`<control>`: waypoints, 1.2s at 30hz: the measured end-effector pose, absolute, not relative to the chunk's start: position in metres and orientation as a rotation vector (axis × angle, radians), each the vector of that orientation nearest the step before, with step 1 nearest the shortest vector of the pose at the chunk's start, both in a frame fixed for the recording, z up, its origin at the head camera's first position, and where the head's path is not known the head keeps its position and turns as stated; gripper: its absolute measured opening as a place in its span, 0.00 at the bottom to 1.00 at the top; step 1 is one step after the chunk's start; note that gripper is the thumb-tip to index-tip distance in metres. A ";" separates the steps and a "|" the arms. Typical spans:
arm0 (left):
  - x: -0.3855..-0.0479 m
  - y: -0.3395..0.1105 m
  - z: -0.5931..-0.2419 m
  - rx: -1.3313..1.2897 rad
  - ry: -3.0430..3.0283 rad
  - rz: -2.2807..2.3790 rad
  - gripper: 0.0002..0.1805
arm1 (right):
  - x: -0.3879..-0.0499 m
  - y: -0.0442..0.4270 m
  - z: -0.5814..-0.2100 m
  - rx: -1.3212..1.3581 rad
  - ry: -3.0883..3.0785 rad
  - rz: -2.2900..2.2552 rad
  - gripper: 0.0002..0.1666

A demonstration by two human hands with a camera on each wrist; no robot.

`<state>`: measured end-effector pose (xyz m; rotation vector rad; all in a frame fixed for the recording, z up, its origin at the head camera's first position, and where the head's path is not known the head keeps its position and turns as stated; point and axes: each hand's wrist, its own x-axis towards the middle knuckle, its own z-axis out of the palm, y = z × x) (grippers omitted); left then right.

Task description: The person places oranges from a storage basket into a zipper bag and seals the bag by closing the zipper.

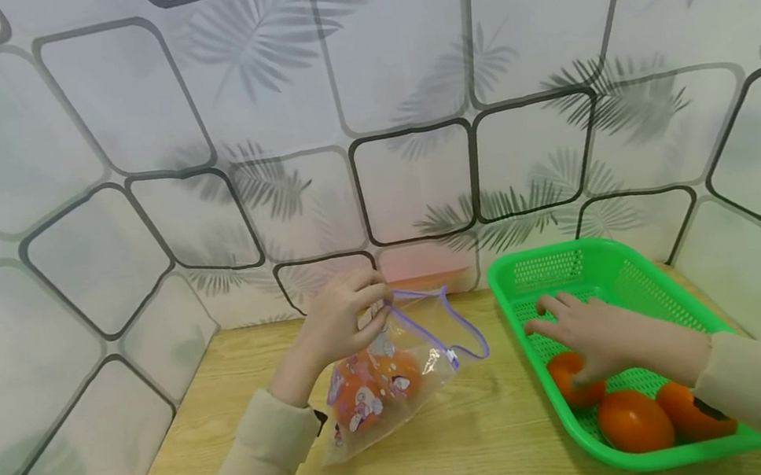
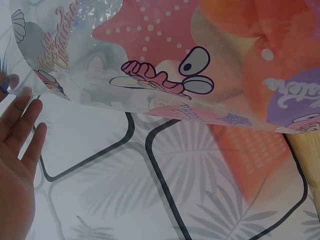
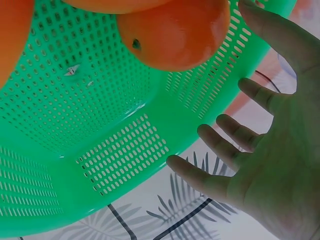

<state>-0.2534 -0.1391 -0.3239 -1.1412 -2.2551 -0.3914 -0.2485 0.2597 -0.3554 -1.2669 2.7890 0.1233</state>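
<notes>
My left hand (image 1: pixel 344 317) pinches the top edge of a clear zip bag (image 1: pixel 425 402) printed with cartoon figures. Orange-red tomatoes (image 1: pixel 397 370) show through the plastic. The bag's purple-edged mouth (image 1: pixel 466 330) gapes toward the right. Over the green basket (image 1: pixel 609 245), my right hand (image 1: pixel 602 333) has its fingers spread and holds nothing. Below it lies one tomato (image 1: pixel 568 373), with another tomato (image 1: pixel 634 420) and a third tomato (image 1: pixel 690 413) nearer the front. In the right wrist view, fingers stand apart beside the basket wall (image 3: pixel 125 155), and a smooth tomato (image 3: pixel 175 35) shows its dark stem spot.
Bag and basket stand on a wooden-topped table (image 1: pixel 451 466). Patterned cloth walls (image 1: pixel 417 185) with leaf prints rise behind and at both sides. A blurred reddish shape (image 1: pixel 426 263) shows through the back cloth.
</notes>
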 end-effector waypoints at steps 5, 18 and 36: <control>-0.253 -0.140 -0.324 -1.138 -2.258 -0.391 0.04 | -0.248 0.262 -0.357 -1.268 2.788 0.107 0.50; -0.253 -0.139 -0.326 -1.130 -2.256 -0.400 0.03 | -0.246 0.263 -0.364 -1.288 2.783 0.084 0.50; -0.253 -0.139 -0.326 -1.133 -2.247 -0.389 0.02 | -0.245 0.267 -0.378 -1.232 2.740 0.022 0.51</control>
